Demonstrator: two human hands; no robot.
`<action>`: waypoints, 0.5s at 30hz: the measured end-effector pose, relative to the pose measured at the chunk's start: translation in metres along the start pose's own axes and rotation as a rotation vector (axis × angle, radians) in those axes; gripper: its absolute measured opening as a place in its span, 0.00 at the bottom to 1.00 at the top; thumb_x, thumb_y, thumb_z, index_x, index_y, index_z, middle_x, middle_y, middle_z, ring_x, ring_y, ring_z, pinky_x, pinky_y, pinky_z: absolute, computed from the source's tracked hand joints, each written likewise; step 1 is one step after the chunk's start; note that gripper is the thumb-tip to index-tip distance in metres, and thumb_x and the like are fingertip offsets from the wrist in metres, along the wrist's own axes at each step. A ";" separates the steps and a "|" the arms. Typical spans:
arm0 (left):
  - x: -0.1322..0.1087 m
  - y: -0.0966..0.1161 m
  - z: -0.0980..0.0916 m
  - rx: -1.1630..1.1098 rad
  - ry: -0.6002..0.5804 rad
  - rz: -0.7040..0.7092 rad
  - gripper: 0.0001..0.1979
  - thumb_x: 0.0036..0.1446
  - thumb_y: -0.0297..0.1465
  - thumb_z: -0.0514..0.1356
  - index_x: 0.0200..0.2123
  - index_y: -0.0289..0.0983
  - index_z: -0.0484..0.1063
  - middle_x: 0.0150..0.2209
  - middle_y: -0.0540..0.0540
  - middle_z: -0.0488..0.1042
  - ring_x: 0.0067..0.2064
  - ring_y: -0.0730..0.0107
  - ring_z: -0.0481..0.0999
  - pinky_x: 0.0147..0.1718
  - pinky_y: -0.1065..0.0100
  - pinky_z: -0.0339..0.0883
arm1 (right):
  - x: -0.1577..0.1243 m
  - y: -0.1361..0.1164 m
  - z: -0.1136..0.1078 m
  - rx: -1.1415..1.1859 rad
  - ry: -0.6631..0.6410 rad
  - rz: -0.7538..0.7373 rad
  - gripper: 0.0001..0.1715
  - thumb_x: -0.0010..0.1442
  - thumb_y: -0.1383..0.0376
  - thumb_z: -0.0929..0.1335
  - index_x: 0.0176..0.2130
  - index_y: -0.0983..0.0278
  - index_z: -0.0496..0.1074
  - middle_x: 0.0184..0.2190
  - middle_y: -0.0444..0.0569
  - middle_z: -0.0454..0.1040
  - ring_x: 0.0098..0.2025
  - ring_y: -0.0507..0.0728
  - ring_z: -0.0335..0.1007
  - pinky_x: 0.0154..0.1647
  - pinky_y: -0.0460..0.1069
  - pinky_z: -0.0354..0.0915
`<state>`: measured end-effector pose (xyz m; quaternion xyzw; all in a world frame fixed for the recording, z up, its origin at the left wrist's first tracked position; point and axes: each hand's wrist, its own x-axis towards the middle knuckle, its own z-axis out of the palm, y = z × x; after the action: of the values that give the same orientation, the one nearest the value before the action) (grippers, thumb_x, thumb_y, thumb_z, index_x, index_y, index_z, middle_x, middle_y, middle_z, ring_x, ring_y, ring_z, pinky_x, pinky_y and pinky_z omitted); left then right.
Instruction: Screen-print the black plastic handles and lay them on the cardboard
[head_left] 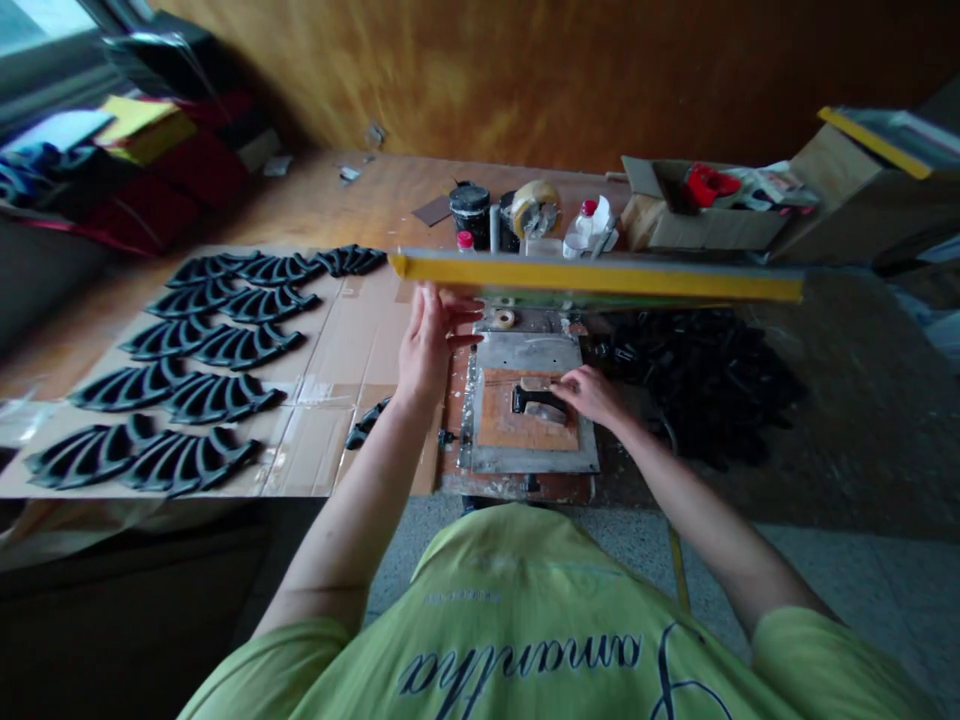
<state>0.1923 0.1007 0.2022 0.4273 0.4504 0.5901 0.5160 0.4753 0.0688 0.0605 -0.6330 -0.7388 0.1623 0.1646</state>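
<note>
My left hand [429, 335] reaches up with fingers stretched out, touching the underside of a raised yellow-edged screen frame [600, 278]. My right hand [592, 393] rests on an orange template [525, 425] that lies on a metal plate [525, 455], its fingers pinched on a small black piece [531, 400] seated in the template's cut-out. A single black piece [365, 423] lies on the cardboard by my left forearm.
Several black fan-shaped pieces [195, 350] lie in rows on cardboard [337, 340] to the left. A heap of black pieces [697, 380] sits right of the plate. Jars, tape roll [534, 207] and bottles stand behind the frame; an open box [697, 215] is at back right.
</note>
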 end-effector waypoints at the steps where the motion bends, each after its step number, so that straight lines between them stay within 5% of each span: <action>1: 0.004 0.002 0.003 -0.015 0.006 0.003 0.27 0.63 0.54 0.49 0.53 0.41 0.68 0.39 0.45 0.77 0.40 0.68 0.79 0.32 0.71 0.73 | -0.005 -0.009 0.015 -0.044 -0.024 -0.038 0.13 0.61 0.57 0.71 0.34 0.64 0.72 0.37 0.52 0.74 0.43 0.58 0.70 0.45 0.49 0.64; 5: -0.022 -0.025 0.003 -0.031 0.013 -0.097 0.28 0.61 0.55 0.52 0.53 0.41 0.67 0.40 0.43 0.78 0.38 0.67 0.80 0.29 0.71 0.73 | -0.012 -0.043 0.039 -0.156 -0.065 0.063 0.07 0.65 0.62 0.68 0.35 0.63 0.69 0.35 0.53 0.74 0.41 0.59 0.70 0.41 0.49 0.63; 8: -0.075 -0.069 -0.001 0.057 -0.226 -0.561 0.33 0.52 0.57 0.61 0.47 0.35 0.71 0.39 0.36 0.80 0.37 0.57 0.81 0.26 0.68 0.72 | -0.023 -0.076 0.037 -0.074 0.023 0.143 0.08 0.69 0.61 0.64 0.39 0.62 0.69 0.34 0.53 0.74 0.39 0.60 0.70 0.38 0.50 0.63; 12: -0.124 -0.112 -0.011 -0.051 -0.117 -0.743 0.31 0.50 0.57 0.62 0.42 0.35 0.71 0.41 0.37 0.79 0.42 0.56 0.81 0.31 0.65 0.75 | -0.042 -0.114 0.035 0.081 0.031 -0.259 0.06 0.68 0.63 0.66 0.38 0.61 0.71 0.37 0.51 0.74 0.44 0.59 0.69 0.45 0.51 0.65; 15: -0.124 -0.119 -0.041 -0.051 0.032 -0.693 0.27 0.51 0.54 0.63 0.40 0.36 0.68 0.39 0.40 0.79 0.37 0.61 0.81 0.29 0.67 0.74 | -0.050 -0.092 0.018 0.146 -0.053 -0.360 0.06 0.68 0.67 0.65 0.39 0.60 0.73 0.39 0.48 0.76 0.45 0.56 0.70 0.49 0.50 0.64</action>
<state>0.1915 -0.0190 0.0717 0.2268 0.5618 0.3976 0.6891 0.3934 0.0051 0.0835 -0.4726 -0.8304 0.2001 0.2171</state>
